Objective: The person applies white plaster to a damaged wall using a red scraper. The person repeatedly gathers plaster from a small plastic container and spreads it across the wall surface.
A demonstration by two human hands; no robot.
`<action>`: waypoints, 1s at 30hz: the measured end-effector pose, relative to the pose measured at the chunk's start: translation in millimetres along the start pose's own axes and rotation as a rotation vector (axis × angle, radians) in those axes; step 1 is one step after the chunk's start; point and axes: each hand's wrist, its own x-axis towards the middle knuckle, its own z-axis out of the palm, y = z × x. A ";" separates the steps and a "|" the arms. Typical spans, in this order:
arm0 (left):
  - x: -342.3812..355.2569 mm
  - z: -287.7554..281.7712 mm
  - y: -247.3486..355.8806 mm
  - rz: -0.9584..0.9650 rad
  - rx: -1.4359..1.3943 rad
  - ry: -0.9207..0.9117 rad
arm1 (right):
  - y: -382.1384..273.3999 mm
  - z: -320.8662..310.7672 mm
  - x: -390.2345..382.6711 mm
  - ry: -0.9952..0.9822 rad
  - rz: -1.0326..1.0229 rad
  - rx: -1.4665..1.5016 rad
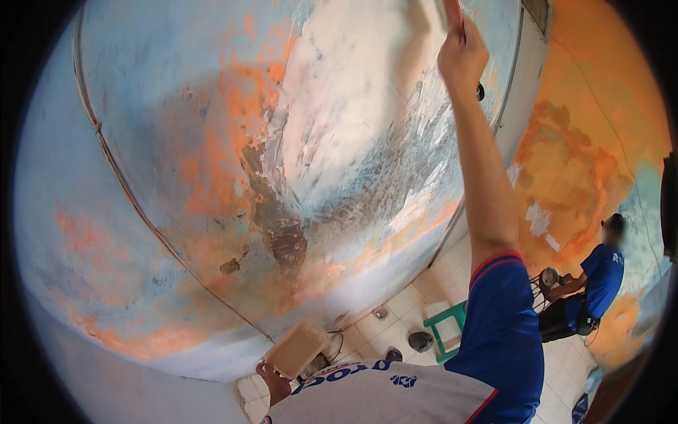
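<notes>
My right hand is raised high against the patchy blue, orange and grey wall, closed on a red-handled tool whose working end is out of frame or too indistinct to make out. It is beside a broad white patch with rough, flaking edges. Low at my left, my left hand grips the edge of a beige rectangular board held near my body.
A co-worker in a blue shirt stands at right by an orange wall, hands at a metal object. Below are a tiled floor, a green stool and dark round items. A cable runs down the wall.
</notes>
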 end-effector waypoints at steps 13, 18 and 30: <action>6.3 19.2 -7.1 -0.408 -0.578 0.174 | -160.9 -68.8 -370.3 -0.814 -0.080 0.136; -5.3 1.1 -2.6 -0.373 -0.605 0.089 | -217.7 -135.0 -440.8 -0.930 0.168 0.432; 3.4 2.6 2.5 -0.358 -0.611 0.185 | -143.2 -46.4 -341.3 -0.472 0.026 0.008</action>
